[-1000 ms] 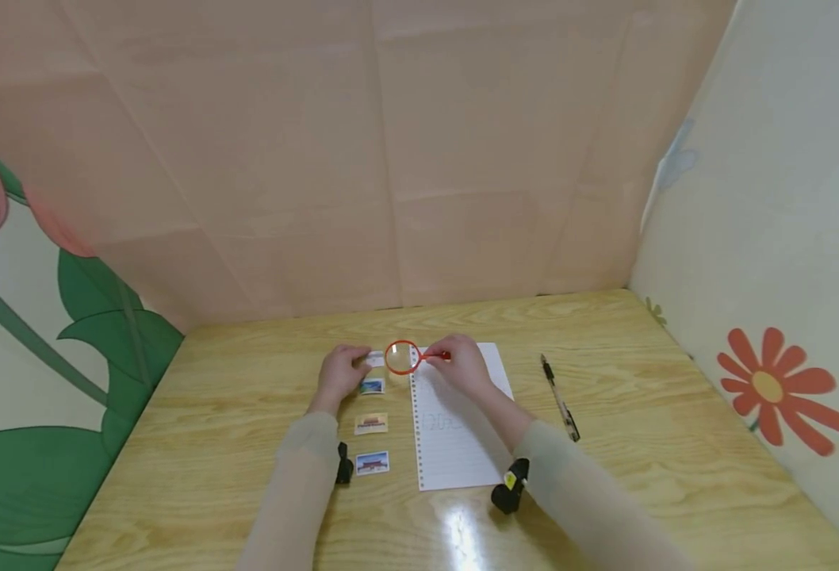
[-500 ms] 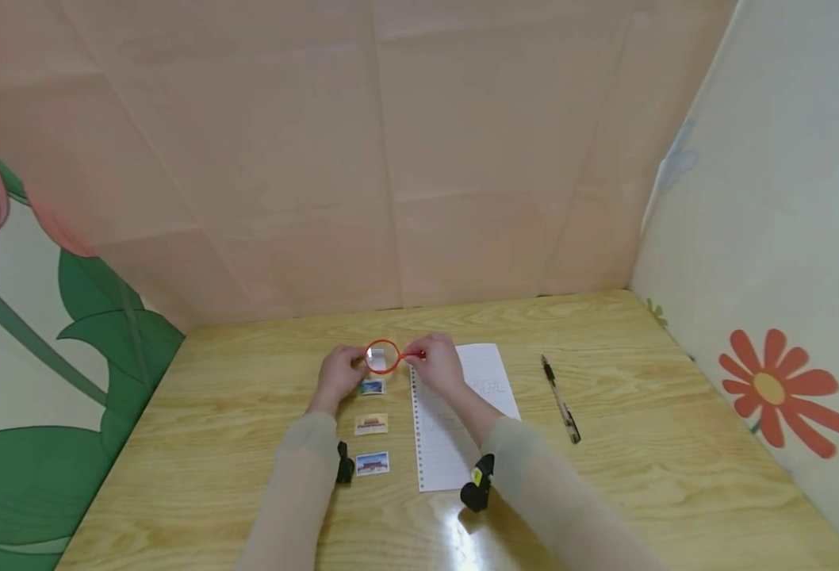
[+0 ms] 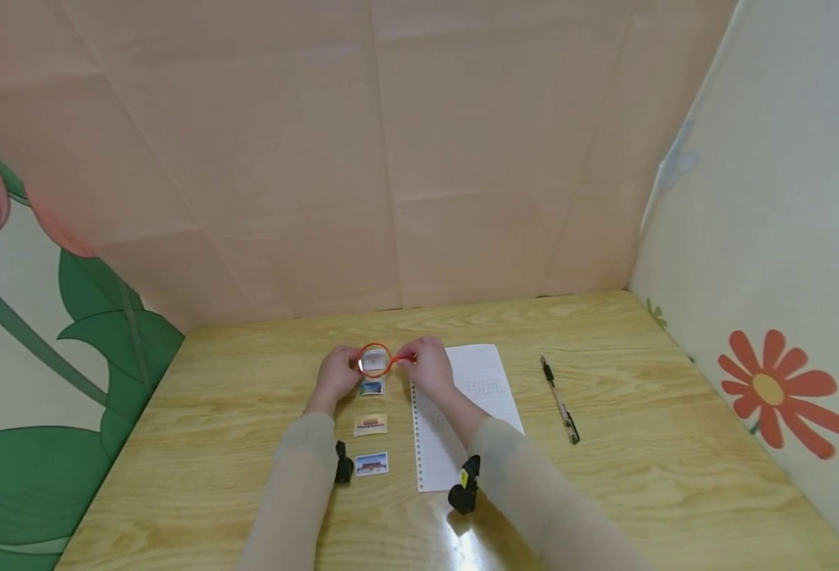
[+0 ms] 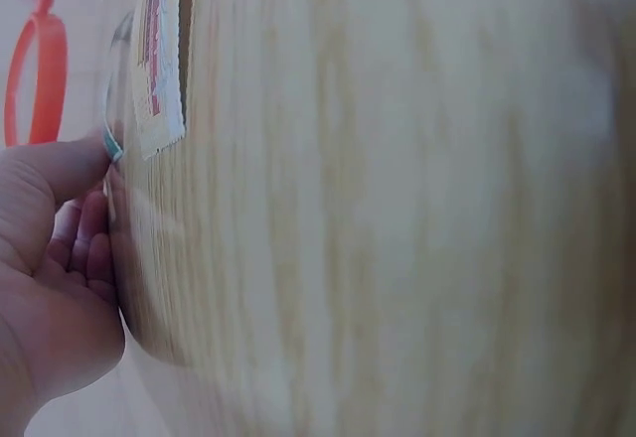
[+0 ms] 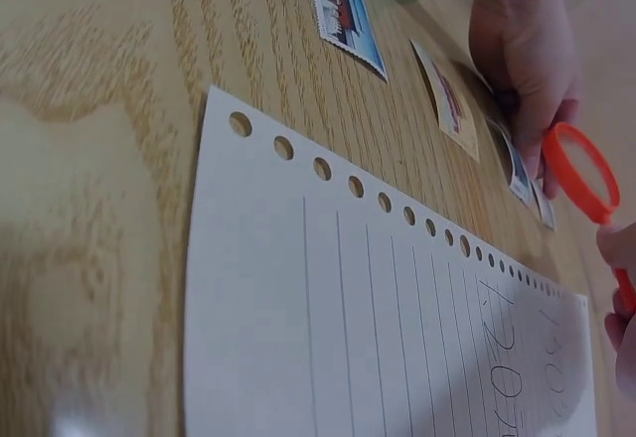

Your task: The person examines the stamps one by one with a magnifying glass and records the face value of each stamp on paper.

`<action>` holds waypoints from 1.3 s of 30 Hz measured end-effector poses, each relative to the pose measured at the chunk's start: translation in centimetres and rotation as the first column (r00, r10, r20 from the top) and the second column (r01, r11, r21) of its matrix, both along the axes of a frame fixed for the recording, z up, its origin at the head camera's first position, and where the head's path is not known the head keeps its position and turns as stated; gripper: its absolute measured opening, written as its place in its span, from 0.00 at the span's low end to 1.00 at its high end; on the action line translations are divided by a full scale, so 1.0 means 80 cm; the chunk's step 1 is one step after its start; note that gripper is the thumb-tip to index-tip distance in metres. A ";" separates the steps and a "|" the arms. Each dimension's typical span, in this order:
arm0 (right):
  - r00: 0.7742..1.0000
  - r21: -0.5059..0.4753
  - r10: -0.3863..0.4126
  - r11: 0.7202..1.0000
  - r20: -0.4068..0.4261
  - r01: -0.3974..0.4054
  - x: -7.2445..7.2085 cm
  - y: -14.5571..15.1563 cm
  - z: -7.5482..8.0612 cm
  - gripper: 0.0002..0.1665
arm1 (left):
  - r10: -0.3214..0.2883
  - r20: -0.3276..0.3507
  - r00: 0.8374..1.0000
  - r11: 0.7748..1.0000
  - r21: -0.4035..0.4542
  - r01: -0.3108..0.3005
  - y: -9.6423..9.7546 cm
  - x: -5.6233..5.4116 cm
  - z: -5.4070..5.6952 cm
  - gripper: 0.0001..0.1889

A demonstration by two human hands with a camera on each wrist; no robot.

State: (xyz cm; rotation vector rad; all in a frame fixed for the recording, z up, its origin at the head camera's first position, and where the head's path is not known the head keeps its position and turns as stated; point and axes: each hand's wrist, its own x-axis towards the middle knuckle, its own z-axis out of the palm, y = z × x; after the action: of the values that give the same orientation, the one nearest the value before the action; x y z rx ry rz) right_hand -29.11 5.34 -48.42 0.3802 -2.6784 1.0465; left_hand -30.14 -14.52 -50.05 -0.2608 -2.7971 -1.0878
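Observation:
In the head view my right hand pinches the thin red handle of a magnifying glass. Its round lens is over the farthest postage stamp, whose pale face shows through the glass. My left hand is at that stamp's left edge, thumb and forefinger on it; the exact contact is partly hidden. The left wrist view shows the other left fingers curled in. Toward me lie a blue-green stamp, a yellowish stamp and a stamp with a red building, in a column.
A lined sheet with punched holes and handwriting lies right of the stamps, partly under my right forearm. A black-capped pen lies farther right on the wooden table. A pink-covered wall rises behind.
My right hand has moved left with the magnifying glass, bringing the lens from beside the farthest stamp to over it. More handwriting on the sheet is uncovered. The left hand has hardly moved.

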 end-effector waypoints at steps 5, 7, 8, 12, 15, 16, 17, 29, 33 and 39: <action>1.000 0.014 -0.013 1.000 0.001 0.013 0.000 -0.002 -0.001 0.02 | 0.016 0.039 0.999 1.000 0.005 -0.016 0.001 -0.001 0.000 0.16; 1.000 0.014 -0.019 1.000 0.000 0.019 -0.001 -0.002 -0.002 0.02 | 0.017 0.041 0.999 1.000 0.005 -0.017 0.001 -0.001 0.001 0.17; 1.000 0.013 -0.022 1.000 -0.003 0.022 -0.001 -0.002 -0.003 0.02 | 0.018 0.042 0.999 1.000 0.007 -0.018 0.001 0.000 0.001 0.17; 0.999 0.010 -0.027 1.000 -0.018 0.027 -0.003 -0.003 -0.006 0.02 | 0.010 0.033 0.999 1.000 0.010 -0.010 0.001 0.001 0.003 0.16; 1.000 0.011 -0.029 1.000 -0.010 0.029 -0.004 -0.004 -0.006 0.02 | 0.011 0.040 0.999 1.000 0.016 -0.011 0.001 0.003 0.005 0.15; 1.000 0.012 -0.029 1.000 -0.005 0.029 -0.004 -0.004 -0.006 0.02 | 0.012 0.042 0.999 1.000 0.015 -0.012 0.001 0.003 0.005 0.15; 1.000 0.011 -0.029 1.000 -0.002 0.029 -0.004 -0.005 -0.006 0.02 | 0.013 0.046 0.999 1.000 0.015 -0.014 0.001 0.003 0.005 0.15; 0.998 0.018 -0.039 0.999 0.040 0.038 -0.001 -0.006 -0.001 0.03 | 0.032 0.084 0.996 0.999 0.015 -0.033 0.004 0.003 0.008 0.14; 0.998 0.015 -0.040 0.999 0.055 0.039 0.000 -0.007 0.000 0.02 | 0.033 0.085 0.996 0.999 0.012 -0.034 0.004 0.003 0.008 0.14; 0.999 0.004 -0.018 1.000 0.045 0.018 0.001 -0.003 0.000 0.03 | 0.024 0.058 0.998 0.999 0.020 -0.025 0.002 0.004 0.008 0.17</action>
State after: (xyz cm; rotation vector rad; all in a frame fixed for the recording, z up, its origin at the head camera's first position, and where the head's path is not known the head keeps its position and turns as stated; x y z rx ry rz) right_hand -29.06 5.09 -48.41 0.3361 -2.7190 1.0572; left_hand -29.79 -14.37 -49.44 -0.1958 -2.8293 -1.1359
